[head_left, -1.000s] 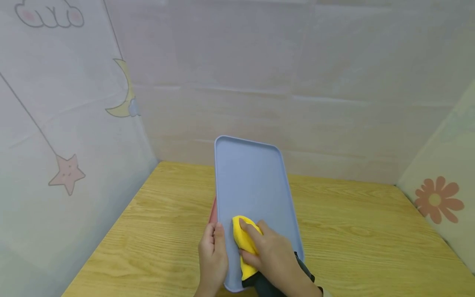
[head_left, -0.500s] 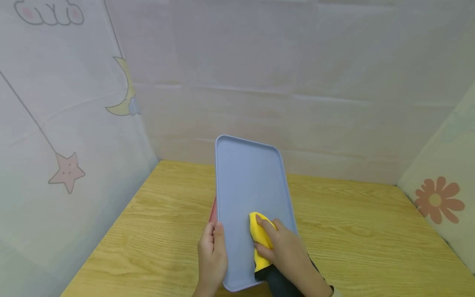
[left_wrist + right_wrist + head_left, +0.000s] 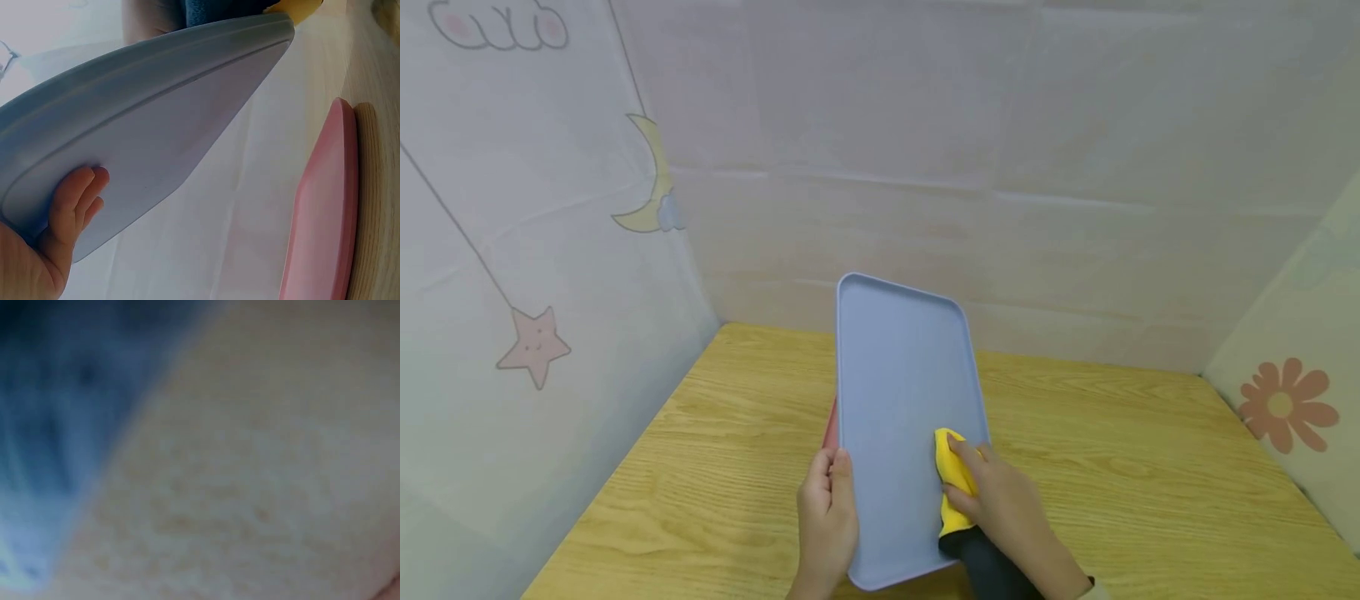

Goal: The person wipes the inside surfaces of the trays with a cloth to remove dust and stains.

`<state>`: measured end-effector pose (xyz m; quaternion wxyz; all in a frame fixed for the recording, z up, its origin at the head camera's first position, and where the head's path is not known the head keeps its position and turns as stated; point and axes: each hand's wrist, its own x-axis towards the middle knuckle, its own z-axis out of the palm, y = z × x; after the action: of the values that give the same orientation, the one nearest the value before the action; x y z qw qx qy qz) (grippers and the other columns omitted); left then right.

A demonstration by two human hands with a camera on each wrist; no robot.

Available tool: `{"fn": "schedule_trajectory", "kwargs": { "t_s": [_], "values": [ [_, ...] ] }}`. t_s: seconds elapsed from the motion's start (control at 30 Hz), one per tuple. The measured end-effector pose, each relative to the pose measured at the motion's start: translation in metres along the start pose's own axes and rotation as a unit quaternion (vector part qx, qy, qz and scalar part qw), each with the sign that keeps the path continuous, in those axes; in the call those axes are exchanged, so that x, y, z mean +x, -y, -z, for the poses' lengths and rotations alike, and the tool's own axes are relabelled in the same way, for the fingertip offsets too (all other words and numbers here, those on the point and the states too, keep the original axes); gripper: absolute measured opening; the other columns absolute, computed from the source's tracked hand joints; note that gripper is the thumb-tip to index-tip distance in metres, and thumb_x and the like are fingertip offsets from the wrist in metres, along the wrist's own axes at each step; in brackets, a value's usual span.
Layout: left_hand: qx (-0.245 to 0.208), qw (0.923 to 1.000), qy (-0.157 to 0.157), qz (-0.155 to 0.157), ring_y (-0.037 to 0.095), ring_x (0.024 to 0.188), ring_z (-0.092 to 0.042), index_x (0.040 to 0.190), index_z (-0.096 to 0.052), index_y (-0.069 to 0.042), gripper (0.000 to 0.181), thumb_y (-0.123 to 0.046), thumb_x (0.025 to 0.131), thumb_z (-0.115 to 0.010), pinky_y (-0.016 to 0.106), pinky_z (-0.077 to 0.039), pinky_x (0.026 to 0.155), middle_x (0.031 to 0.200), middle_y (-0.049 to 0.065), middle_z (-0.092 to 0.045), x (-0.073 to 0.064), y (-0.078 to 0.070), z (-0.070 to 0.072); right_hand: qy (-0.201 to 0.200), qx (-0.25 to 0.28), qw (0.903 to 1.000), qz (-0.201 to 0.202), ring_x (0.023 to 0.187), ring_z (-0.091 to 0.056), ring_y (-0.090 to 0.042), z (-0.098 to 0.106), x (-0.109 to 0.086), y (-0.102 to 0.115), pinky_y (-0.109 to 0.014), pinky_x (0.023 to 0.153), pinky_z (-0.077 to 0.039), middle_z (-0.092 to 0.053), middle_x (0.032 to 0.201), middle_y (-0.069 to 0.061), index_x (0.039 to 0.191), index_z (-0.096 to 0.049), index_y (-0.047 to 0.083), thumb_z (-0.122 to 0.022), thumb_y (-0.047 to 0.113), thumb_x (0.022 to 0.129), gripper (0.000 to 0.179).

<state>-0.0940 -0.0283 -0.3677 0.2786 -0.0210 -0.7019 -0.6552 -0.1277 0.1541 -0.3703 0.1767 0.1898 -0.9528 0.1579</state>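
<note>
A light blue rectangular tray point(image 3: 895, 367) is held up and tilted in the head view, its inner face showing. My left hand point(image 3: 827, 517) grips its left edge near the bottom, thumb in front; in the left wrist view the fingers point(image 3: 78, 194) lie against the tray's underside. Bunched in my right hand point(image 3: 1007, 504) is a cloth point(image 3: 953, 475), yellow on one side and dark on the other. It lies against the lower right part of the tray, with its dark end hanging below. The right wrist view is too blurred to tell more.
Behind the blue tray a pink tray point(image 3: 322, 219) lies on the wood-grain table point(image 3: 715, 467); the head view shows just a sliver of it. Pale printed sheets point(image 3: 880, 167) stand around the table at the back and both sides.
My right hand has slid the cloth rightward across the blue tray, from near its left side to its right edge. The left hand and the tray have hardly moved.
</note>
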Motion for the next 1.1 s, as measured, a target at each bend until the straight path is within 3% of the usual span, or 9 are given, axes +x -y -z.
{"fn": "schedule_trajectory", "kwargs": {
  "t_s": [0.2,0.5,0.97,1.1],
  "values": [
    [0.003,1.0000,-0.003,-0.009,0.003,0.049,-0.038,0.085,-0.052,0.005,0.017,-0.003,0.094,-0.040,0.023,-0.035,0.040,0.058,-0.007,-0.036,0.000,-0.002,0.001,0.022,-0.014,0.9993,-0.026,0.044,-0.029,-0.009,-0.002,0.001,-0.012,-0.021,0.038,-0.026,-0.051,0.077,-0.005,0.113,-0.058,0.008,-0.074,0.022,0.071,0.047],
    [-0.002,1.0000,0.009,-0.002,0.004,0.048,-0.039,0.085,-0.051,0.005,0.018,-0.004,0.095,-0.039,0.023,-0.036,0.039,0.058,-0.007,-0.037,-0.001,-0.005,0.003,0.009,-0.033,0.9988,-0.035,0.042,-0.029,-0.011,-0.007,0.000,-0.026,-0.022,0.036,-0.027,-0.052,0.079,-0.010,0.112,-0.058,0.008,-0.075,0.022,0.070,0.048],
    [0.007,0.9998,0.018,-0.010,0.005,0.049,-0.043,0.086,-0.051,0.007,0.017,-0.003,0.094,-0.040,0.024,-0.039,0.040,0.058,-0.002,-0.042,-0.001,-0.005,0.003,0.040,-0.064,0.9947,-0.070,0.045,-0.032,-0.013,-0.012,-0.001,-0.026,-0.025,0.037,-0.028,-0.047,0.076,-0.008,0.118,-0.056,0.012,-0.071,0.024,0.073,0.049],
    [0.007,0.9996,0.022,-0.016,0.004,0.050,-0.042,0.088,-0.052,0.007,0.016,-0.002,0.094,-0.040,0.023,-0.038,0.041,0.060,-0.003,-0.042,0.000,-0.004,0.003,0.031,-0.055,0.9960,-0.064,0.044,-0.032,-0.013,-0.012,0.000,-0.029,-0.024,0.037,-0.028,-0.049,0.077,-0.009,0.117,-0.056,0.010,-0.071,0.024,0.072,0.048]
  ]
}}
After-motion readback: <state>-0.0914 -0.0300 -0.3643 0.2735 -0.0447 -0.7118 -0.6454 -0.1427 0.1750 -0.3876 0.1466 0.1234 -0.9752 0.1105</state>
